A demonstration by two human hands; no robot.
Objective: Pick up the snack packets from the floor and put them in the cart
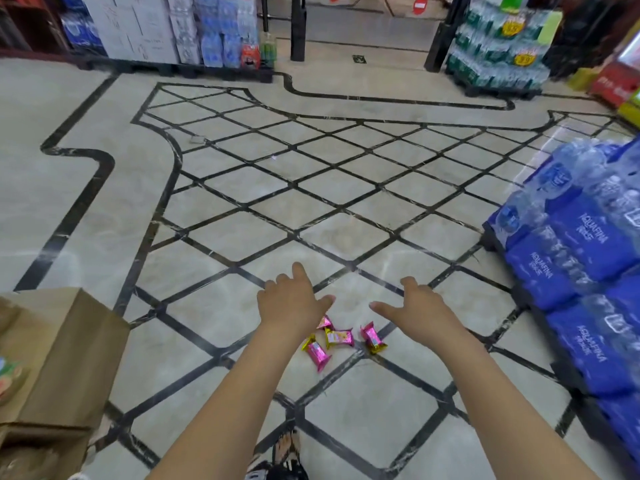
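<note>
the work stands at the very first step, the reach: none of the four small pink-and-gold foil snack packets (339, 337) is lifted yet, and all lie in a loose cluster on the glossy cream marble floor (242, 202), which is crossed by black inlay lines in a diamond grid. the left hand (292, 299) hangs over the cluster with fingers spread and relaxed, grasping nothing, and it hides part of the farthest packet; the right hand (415, 306) is just beside the cluster, likewise spread and empty. whether either hand touches the floor cannot be told from this view. the packets are flat little pillows with crimped, fanned gold ends and shiny pink middles; the film looks thin and slick, so it would likely crinkle and slide on the polished stone. the next move, as i judge it, calls for lowering the fingers and pinching each packet by a crimped end or scooping several together, since they lie near one another but mostly apart. the cart is not in view, so the carry direction is unclear. a matte brown corrugated cardboard box (69, 341) sits at the left, and blue shrink-wrapped packs of water bottles (571, 254) are stacked at the right.
</note>
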